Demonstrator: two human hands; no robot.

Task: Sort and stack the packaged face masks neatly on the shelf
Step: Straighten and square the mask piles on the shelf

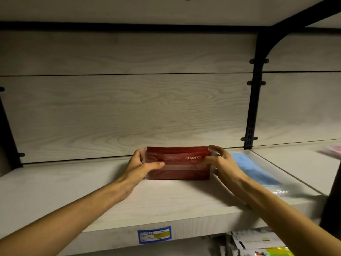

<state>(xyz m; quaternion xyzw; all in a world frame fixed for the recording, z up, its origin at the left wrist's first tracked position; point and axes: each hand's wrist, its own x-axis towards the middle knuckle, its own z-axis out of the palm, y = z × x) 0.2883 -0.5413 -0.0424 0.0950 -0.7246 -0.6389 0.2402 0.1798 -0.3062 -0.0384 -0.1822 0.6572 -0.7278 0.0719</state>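
The red mask pack (178,164) is standing on the shelf (92,191) near the back wall (129,108); the left hand (142,164) is gripping its left end; the right hand (219,162) is gripping its right end; a blue mask pack (256,169) is lying flat just to the right; a blue price tag (154,234) is sticking to the shelf's front edge.
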